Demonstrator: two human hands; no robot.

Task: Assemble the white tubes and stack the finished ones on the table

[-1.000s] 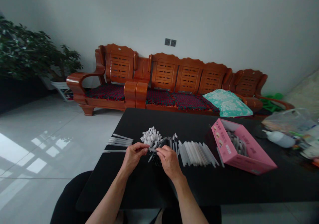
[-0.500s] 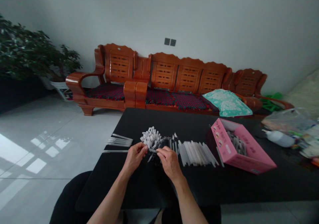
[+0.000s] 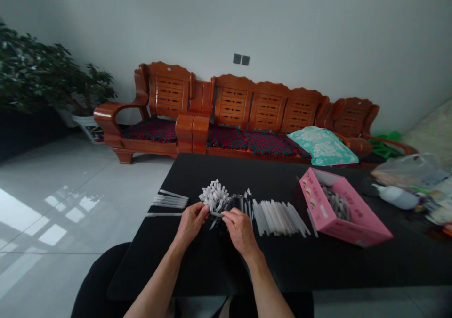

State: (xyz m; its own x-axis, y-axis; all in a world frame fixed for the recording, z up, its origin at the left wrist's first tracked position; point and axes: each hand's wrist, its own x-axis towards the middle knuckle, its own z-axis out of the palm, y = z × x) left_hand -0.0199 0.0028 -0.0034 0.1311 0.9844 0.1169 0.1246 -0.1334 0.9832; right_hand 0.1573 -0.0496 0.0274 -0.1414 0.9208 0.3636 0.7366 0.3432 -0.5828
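Note:
My left hand [image 3: 191, 224] and my right hand [image 3: 240, 228] meet over a black table [image 3: 275, 266], fingers pinched together on a thin white stick [image 3: 214, 213] held between them. Just beyond the hands lies a heap of short white pieces [image 3: 214, 194] and a dark bundle [image 3: 236, 201]. A row of long white sticks [image 3: 278, 212] lies to the right of my right hand. A few more white sticks [image 3: 169, 199] lie to the left near the table's edge.
A pink open box [image 3: 344, 209] with sticks inside stands at the right. Further right are a white bottle [image 3: 395, 197] and a plastic bag [image 3: 409, 169]. A wooden sofa [image 3: 233, 115] and a potted plant [image 3: 38, 77] stand behind on the tiled floor.
Almost nothing has moved. Both hands stay pinched on the stick at the same spot, with slight finger shifts.

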